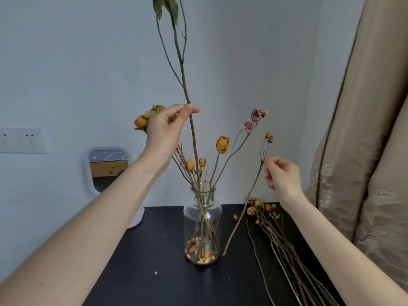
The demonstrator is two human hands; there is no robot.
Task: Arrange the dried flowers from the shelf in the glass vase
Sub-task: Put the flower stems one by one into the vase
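A clear glass vase [203, 219] stands on the black table [154, 261], with several dried yellow and pink roses [222, 145] in it and loose petals at its bottom. My left hand [165, 129] pinches a tall branched stem [183, 69] whose lower end reaches into the vase neck; its dry green leaves hang at the top edge. To the right of the vase, my right hand [281, 175] pinches a thin stem with small orange buds [269, 137]. That stem's foot rests on the table beside the vase.
A loose bundle of dried flowers [278, 230] lies on the table at the right. A beige curtain [364, 129] hangs along the right side. A small mirror [108, 168] leans on the wall at the left, under a wall socket [22, 140].
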